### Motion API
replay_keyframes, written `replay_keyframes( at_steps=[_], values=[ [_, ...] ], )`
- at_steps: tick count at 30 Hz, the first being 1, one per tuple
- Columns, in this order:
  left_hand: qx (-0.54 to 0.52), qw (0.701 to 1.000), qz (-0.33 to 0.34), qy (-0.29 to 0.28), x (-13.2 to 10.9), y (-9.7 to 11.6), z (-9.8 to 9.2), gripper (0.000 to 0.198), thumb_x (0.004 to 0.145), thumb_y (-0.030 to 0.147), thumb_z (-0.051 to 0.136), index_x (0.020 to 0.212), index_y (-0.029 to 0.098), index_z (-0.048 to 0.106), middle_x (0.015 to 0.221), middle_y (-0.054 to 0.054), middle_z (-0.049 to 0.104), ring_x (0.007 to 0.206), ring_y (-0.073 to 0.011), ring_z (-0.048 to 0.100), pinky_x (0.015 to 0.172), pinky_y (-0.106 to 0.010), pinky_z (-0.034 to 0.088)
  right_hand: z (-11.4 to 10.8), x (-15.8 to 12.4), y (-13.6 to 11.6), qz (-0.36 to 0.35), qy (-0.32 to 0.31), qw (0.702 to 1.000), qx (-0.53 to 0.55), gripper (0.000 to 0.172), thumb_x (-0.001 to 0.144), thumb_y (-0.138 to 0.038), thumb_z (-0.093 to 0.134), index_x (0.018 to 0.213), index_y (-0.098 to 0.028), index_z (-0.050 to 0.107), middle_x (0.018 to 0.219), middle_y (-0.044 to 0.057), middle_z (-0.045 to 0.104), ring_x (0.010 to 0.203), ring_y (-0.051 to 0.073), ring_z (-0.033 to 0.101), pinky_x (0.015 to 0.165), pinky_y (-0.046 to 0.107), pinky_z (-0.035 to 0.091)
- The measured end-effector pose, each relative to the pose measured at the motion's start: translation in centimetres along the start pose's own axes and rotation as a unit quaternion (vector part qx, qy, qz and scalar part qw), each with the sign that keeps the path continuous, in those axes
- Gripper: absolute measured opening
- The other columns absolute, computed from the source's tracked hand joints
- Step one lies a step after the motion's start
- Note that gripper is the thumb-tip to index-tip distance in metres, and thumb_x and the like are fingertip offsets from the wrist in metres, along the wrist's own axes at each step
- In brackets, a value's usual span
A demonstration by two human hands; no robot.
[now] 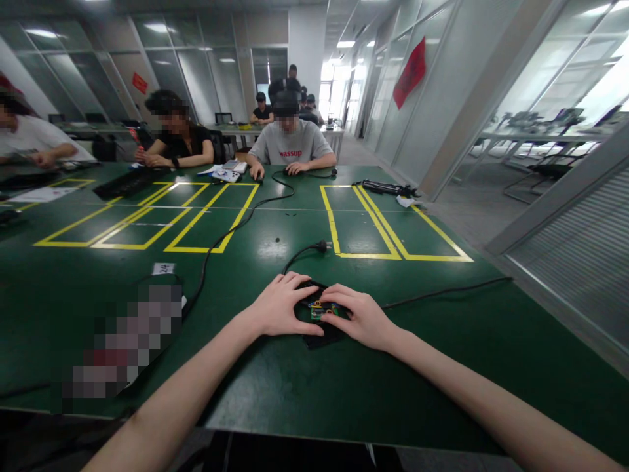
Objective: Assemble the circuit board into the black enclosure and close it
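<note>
A small green circuit board with copper-coloured coils sits over an open black plastic case near the front of the table. My left hand is closed around the left side of the case, thumb along the near side and fingers along the far side. From the right, my right hand pinches the board between thumb and fingers. My fingers hide part of both the case and the board. A black power plug lies just beyond my hands, its cord running back towards the case.
The green table carries yellow tape rectangles. A long black cable crosses it on the left, beside a blurred-out object. Another cord runs right. A folded black tripod-like item lies far right. People sit opposite.
</note>
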State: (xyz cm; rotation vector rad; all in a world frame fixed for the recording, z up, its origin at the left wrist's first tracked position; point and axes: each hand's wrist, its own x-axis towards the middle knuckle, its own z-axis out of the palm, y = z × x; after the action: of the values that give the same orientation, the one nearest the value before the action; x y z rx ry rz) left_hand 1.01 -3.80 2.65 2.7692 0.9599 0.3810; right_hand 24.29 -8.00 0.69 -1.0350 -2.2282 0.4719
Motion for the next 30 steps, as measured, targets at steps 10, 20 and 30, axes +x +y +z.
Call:
replay_keyframes(
  at_steps=[10, 20, 30],
  values=[
    [0.014, 1.000, 0.002, 0.016, -0.1, 0.0, -0.1, 0.083, 0.074, 0.077, 0.073, 0.133, 0.019, 0.067, 0.127, -0.016, 0.063, 0.117, -0.0332, 0.058, 0.102, -0.048, 0.048, 0.3, 0.1, 0.2, -0.018, -0.023, 0.998, -0.052, 0.021, 0.099, -0.034, 0.061, 0.114, -0.022, 0.069, 0.121, 0.011, 0.070, 0.100, 0.022, 0.074, 0.086, 0.035, 0.062],
    [0.018, 1.000, -0.006, 0.008, 0.2, -0.8, 0.1, 0.070, 0.085, 0.071, 0.067, 0.134, 0.022, 0.067, 0.133, -0.014, 0.062, 0.121, -0.0312, 0.058, 0.106, -0.048, 0.047, -0.1, 0.2, 0.4, 0.003, -0.034, 0.998, -0.049, 0.029, 0.090, -0.032, 0.068, 0.117, -0.022, 0.066, 0.121, 0.009, 0.070, 0.103, 0.023, 0.073, 0.089, 0.036, 0.060],
    [0.005, 0.999, 0.026, 0.038, -0.1, -2.2, 0.1, 0.043, 0.100, 0.050, 0.057, 0.134, 0.025, 0.068, 0.131, -0.011, 0.063, 0.118, -0.0256, 0.063, 0.102, -0.040, 0.052, -0.6, 0.1, 0.5, 0.019, -0.016, 0.999, -0.040, 0.035, 0.087, -0.031, 0.073, 0.120, -0.023, 0.068, 0.111, 0.007, 0.075, 0.094, 0.022, 0.075, 0.082, 0.034, 0.059]
  ],
)
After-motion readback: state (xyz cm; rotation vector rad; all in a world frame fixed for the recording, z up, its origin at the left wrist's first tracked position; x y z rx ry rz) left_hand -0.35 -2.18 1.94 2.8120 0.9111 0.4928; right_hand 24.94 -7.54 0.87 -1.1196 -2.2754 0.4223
